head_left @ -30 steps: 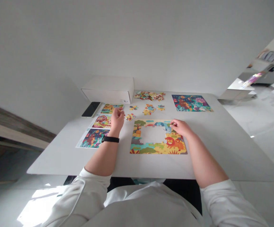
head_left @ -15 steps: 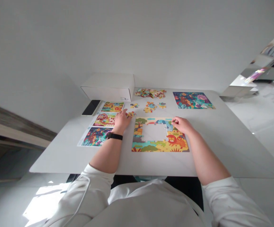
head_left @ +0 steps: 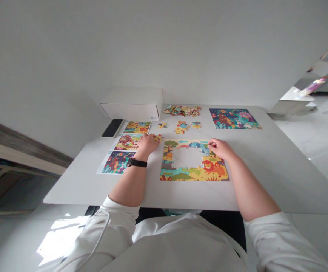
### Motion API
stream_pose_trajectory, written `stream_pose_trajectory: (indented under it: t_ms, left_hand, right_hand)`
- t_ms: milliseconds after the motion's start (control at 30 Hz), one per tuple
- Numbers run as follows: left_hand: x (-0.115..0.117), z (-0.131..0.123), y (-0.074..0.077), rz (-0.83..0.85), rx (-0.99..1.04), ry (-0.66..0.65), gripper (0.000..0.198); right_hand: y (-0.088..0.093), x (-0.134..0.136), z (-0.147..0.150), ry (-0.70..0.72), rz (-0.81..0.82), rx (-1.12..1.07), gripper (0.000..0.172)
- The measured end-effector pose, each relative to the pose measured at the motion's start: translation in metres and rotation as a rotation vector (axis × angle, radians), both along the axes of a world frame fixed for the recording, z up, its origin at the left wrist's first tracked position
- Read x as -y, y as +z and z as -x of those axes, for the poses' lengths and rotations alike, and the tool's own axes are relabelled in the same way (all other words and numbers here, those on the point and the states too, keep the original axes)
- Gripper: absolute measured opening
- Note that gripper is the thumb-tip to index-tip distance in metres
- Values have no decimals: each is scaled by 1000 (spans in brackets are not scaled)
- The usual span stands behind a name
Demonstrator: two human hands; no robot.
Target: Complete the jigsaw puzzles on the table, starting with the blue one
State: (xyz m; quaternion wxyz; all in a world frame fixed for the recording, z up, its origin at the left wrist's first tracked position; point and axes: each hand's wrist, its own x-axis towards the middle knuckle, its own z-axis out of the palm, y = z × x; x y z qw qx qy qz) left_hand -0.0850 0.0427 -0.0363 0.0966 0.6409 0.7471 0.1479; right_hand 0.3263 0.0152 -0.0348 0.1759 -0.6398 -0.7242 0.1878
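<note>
My left hand (head_left: 148,144) rests on the table, its fingertips against a small cluster of joined jigsaw pieces (head_left: 159,138). Whether it grips them, I cannot tell. My right hand (head_left: 221,148) lies curled over the top right of a partly assembled jungle-animal jigsaw (head_left: 180,173), whose middle shows a bare gap. Its fingertips touch the inner edge, and anything between them is hidden. A loose pile of jigsaw pieces (head_left: 182,110) lies at the far side. Nearer it sit small groups of pieces (head_left: 182,127). A black watch (head_left: 136,163) circles my left wrist.
Three printed picture sheets (head_left: 127,142) lie along the left of the white table (head_left: 79,185). Beyond them are a black phone (head_left: 112,128) and a white cardboard box (head_left: 132,104). A finished colourful jigsaw (head_left: 233,118) lies at the far right.
My left hand has come down and right, from above the picture sheets to the small cluster of pieces. My right hand stays at the jigsaw's inner edge. The view has shifted slightly.
</note>
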Motion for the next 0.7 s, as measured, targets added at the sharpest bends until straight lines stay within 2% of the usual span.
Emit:
stream_pose_trajectory:
  t_ms: [133,300,367,533,600,700]
  left_hand:
    - [0,0,4,-44,104,-2,39]
    - [3,-1,15,-129,345,38,14]
    - [5,-4,20,-206,461,56,10]
    - [10,-22,31,-398,999,23,25]
    - [17,-35,36,-379,1185,-19,34]
    - [33,-55,41,-288,1358,-89,39]
  right_hand:
    - [1,1,0,-9,-2,6,8]
    - [1,1,1,-8,-6,-1,9]
    - [1,1,1,-12,-5,-3,9]
    - [3,1,3,-30,-26,-33,8]
    - [9,4,8,-52,-101,-88,11]
    - [27,12,24,-130,-270,-235,23]
